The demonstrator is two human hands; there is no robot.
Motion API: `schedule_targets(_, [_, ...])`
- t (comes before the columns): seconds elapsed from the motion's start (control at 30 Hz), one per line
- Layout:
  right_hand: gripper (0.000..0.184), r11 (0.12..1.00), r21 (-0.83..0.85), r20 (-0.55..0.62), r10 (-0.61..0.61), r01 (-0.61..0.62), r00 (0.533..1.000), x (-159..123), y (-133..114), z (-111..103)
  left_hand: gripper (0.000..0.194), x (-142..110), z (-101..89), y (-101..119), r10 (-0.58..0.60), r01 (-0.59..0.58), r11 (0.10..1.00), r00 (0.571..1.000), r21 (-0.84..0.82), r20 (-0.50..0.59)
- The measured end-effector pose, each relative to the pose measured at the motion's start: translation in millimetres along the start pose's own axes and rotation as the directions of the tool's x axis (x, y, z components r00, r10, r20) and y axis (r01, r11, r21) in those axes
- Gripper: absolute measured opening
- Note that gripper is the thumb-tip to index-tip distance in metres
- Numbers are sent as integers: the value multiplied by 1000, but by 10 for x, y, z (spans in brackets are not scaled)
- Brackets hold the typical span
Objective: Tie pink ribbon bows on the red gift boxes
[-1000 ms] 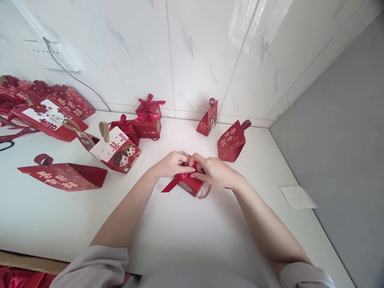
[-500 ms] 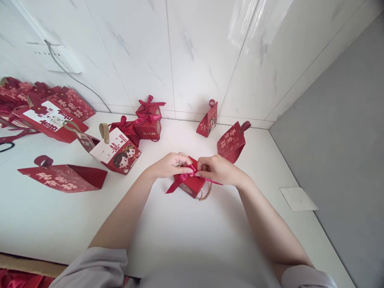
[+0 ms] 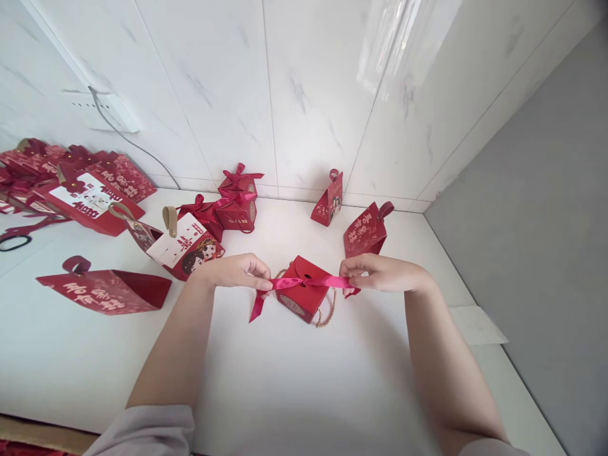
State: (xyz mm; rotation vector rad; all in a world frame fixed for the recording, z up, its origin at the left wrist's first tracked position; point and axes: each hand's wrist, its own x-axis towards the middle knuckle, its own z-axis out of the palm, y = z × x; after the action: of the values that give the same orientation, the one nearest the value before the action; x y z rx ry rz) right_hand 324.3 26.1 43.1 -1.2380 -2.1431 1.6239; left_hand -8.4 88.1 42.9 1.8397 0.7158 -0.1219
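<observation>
Pinched between thumb and fingers, one side of the pink-red ribbon [image 3: 331, 282] is clamped in your left hand [image 3: 241, 272], and the other side is clamped the same way in your right hand [image 3: 379, 273]. You hold both hands at nearly the same height, well apart, pulling the ribbon into an almost straight line across the top of the small red box [image 3: 304, 303]. That box sits on the white counter [image 3: 294, 386] between your hands, turned at an angle to you, with the ribbon crossed at the middle of its top.

Your left forearm rises from the lower left, and the wrist bends inward so that your fingers point right, their tips curled against the thumb. A loose ribbon tail hangs below them. Your right forearm slants up from the lower right; its wrist bends sharply, the back of the hand faces up, and your fingers point left. A short ribbon end shows beneath their tips.

A twisted cord handle [image 3: 325, 325] loops out beside the box. Just beyond your right hand stands a red carton [image 3: 365, 233], and behind your left wrist sits a white-and-red carton [image 3: 178, 246].
</observation>
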Motion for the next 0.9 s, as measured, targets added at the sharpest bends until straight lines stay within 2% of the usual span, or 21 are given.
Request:
schedule_targets(0.17, [40, 993, 115, 9, 17, -18, 1000, 147, -75, 123, 30, 74, 54, 8, -60, 59, 993, 998, -98, -11])
schedule_targets(0.27, [40, 991, 129, 16, 37, -39, 999, 212, -73, 194, 27, 91, 72, 3, -83, 80, 987, 996, -137, -16])
schedule_targets(0.37, [38, 990, 138, 8, -7, 6, 1000, 231, -33, 187, 25, 46, 36, -45, -70, 68, 988, 998, -137, -9])
schedule_targets(0.53, [39, 988, 134, 47, -85, 78, 995, 251, 34, 117, 18, -12, -24, -96, 80, -76, 986, 997, -150, 23])
schedule_targets(0.6, [38, 989, 113, 61, -100, 93, 993, 273, 52, 111, 14, 35, 5, -78, 184, -191, 970, 981, -149, -63])
schedule_targets(0.67, [38, 991, 83, 51, -104, 100, 993, 294, 68, 114, 10, 129, 70, -53, 285, -317, 935, 937, -156, -201])
schedule_targets(0.73, [39, 992, 74, 43, -102, 98, 994, 306, 85, 117, 11, 247, 151, -37, 349, -406, 898, 892, -170, -289])
schedule_targets(0.8, [40, 993, 80, 44, -92, 89, 995, 311, 101, 119, 13, 356, 224, -38, 354, -419, 886, 888, -198, -294])
schedule_targets(0.9, [40, 992, 90, 16, -91, 90, 996, 316, 117, 125, 18, 449, 288, -57, 315, -380, 895, 909, -232, -273])
